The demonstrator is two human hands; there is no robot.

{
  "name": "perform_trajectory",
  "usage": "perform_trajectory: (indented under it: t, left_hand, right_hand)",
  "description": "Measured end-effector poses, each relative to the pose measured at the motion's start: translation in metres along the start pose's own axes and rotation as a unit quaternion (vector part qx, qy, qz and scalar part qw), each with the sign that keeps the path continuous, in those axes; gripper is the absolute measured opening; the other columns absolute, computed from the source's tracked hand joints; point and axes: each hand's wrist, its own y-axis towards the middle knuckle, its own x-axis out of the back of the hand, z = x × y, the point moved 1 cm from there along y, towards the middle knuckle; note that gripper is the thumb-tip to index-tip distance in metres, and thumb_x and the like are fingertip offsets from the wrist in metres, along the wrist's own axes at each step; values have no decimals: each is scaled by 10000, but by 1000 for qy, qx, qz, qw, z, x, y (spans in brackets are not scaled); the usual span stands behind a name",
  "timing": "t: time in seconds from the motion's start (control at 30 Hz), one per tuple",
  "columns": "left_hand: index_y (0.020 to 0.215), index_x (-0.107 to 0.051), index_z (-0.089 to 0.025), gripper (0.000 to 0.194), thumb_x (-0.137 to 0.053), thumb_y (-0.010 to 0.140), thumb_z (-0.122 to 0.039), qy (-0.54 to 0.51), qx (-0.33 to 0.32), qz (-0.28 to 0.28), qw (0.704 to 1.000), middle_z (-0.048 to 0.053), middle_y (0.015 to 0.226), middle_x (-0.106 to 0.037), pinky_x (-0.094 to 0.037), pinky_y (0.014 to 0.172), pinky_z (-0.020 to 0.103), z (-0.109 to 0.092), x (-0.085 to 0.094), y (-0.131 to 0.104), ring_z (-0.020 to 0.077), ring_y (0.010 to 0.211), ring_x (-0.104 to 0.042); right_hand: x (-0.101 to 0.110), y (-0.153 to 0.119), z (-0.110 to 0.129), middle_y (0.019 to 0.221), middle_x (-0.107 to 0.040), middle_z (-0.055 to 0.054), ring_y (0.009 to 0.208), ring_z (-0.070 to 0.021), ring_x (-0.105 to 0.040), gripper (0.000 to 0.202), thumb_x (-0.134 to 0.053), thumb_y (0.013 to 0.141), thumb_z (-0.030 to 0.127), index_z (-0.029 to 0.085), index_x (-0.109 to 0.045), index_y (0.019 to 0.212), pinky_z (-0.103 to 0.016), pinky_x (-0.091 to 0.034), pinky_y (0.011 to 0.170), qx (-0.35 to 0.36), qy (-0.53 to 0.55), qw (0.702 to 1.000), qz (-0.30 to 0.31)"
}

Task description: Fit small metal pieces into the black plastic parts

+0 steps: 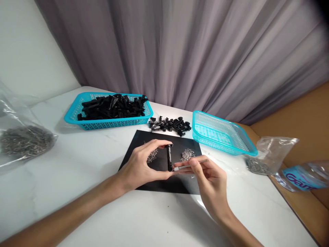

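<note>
My left hand (141, 163) grips a narrow black plastic part (169, 157) by its two ends, holding it upright above a black mat (159, 187). Between the fingers of my right hand (209, 181) is a thin, pen-like tool (183, 167) with a pale tip. That tip meets or nearly meets the lower end of the black part; the exact contact is too small to make out. On the mat lie two heaps of small metal pieces, a left heap (152, 156) partly behind my left hand and a right heap (188, 154) beyond my right hand.
A blue basket (115, 121) full of black parts stands at the back left. Loose black parts (171, 125) lie behind the mat, beside a second blue basket (223, 145). Bags of metal pieces sit left (25, 140) and right (259, 164), near a plastic bottle (303, 176).
</note>
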Motion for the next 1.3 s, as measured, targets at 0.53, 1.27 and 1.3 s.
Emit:
perform_trajectory:
  t: [0.53, 1.27, 1.3]
  left_hand:
    - [1337, -595, -197, 650, -831, 733, -153, 16, -66, -28, 997, 79, 1245, -709, -590, 1008, 370, -3, 1, -5, 226, 1126, -699]
    - [1460, -514, -187, 816, -882, 732, -160, 24, -183, -72, 980, 133, 1343, -683, -603, 1034, 452, -11, 13, 1, 290, 1230, -663]
    - [1462, -512, -180, 812, -875, 736, -151, 27, -185, -70, 980, 135, 1348, -678, -597, 1042, 454, -10, 14, 0, 292, 1240, -656]
  right_hand:
    - [-3, -4, -2, 903, -812, -82, 794, -226, -801, 198, -647, 994, 320, 182, -716, 871, -363, -692, 751, 27, -11, 1000, -9]
    - [8, -6, 7, 873, -550, -36, 752, -150, -566, 307, -389, 1075, 158, 240, -635, 1240, -287, -517, 645, 247, -282, 923, 90]
    - [8, -5, 6, 912, -551, -44, 765, -153, -567, 306, -433, 1059, 142, 244, -622, 1277, -287, -519, 643, 256, -304, 911, 108]
